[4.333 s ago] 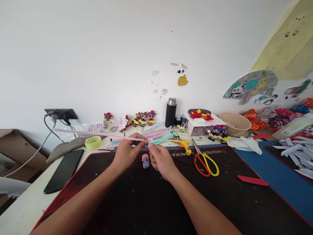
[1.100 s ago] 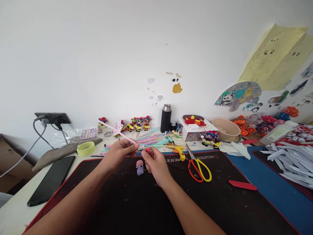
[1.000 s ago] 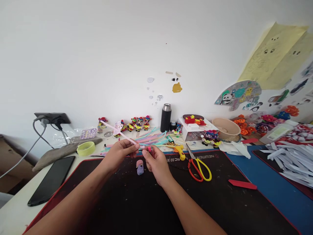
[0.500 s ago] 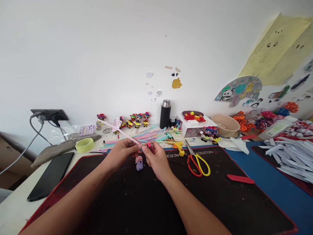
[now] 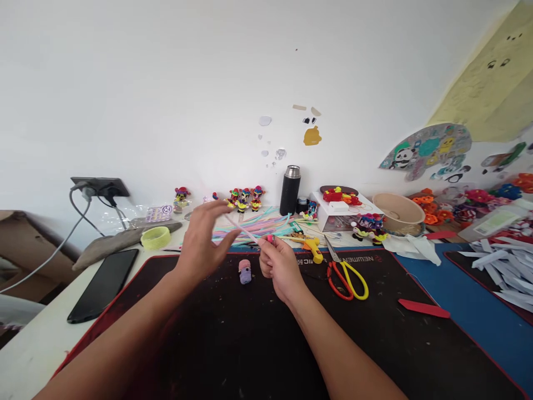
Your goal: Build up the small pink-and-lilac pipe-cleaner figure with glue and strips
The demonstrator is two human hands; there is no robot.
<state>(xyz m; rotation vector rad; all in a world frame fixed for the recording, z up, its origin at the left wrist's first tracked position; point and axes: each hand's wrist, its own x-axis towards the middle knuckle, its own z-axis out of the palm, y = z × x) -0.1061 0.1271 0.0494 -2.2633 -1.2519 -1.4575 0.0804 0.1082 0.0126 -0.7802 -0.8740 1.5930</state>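
Over the black mat, my right hand [image 5: 282,266] is closed in a pinch on one end of a pale pink pipe cleaner [image 5: 245,230]. A small bright pink piece [image 5: 270,238] shows at the top of that grip; its kind cannot be made out. The stem slants up and left toward my left hand [image 5: 203,239], which is open, thumb and fingers apart, its fingertips around the stem's far part. Below and between the hands, a small pink and purple fuzzy figure [image 5: 245,273] stands on the mat.
Behind the hands lie pastel pipe cleaners [image 5: 266,225]. To the right are a yellow glue gun [image 5: 313,250] and scissors [image 5: 347,278] with red and yellow handles. A black flask [image 5: 290,193] stands by the wall. A phone [image 5: 104,286] and yellow coil [image 5: 155,238] are left.
My left hand has let go near the right hand and moved up and left along the pipe cleaner, opening. My right hand keeps its pinch. The view has shifted slightly left.
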